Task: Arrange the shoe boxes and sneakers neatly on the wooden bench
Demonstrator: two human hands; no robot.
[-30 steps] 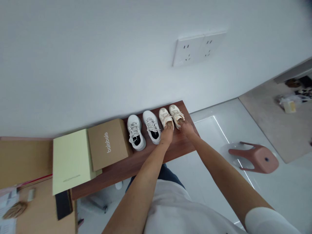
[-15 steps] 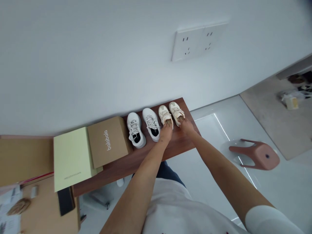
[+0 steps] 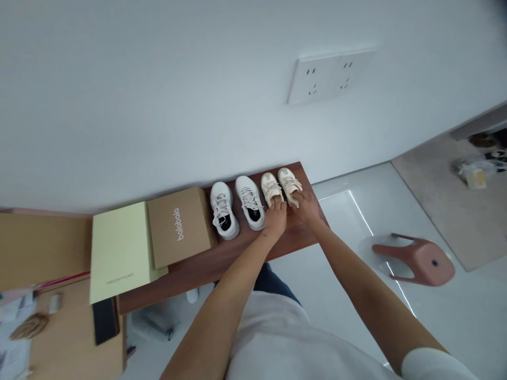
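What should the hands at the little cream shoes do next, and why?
Perhaps ease the left hand and right hand back from the cream shoes: their fingers are at the heel ends, and the shoes stand side by side, toes toward the wall, like the white sneakers beside them.

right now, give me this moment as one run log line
left hand: at left cream sneaker heel; right hand: at right cream sneaker heel; white sneakers: left of cream pair; balabala box: beside white sneakers

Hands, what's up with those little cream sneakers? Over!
Left hand at heel of left cream sneaker. Right hand at heel of right cream sneaker. Both on brown board. White sneakers alongside, not blocking.
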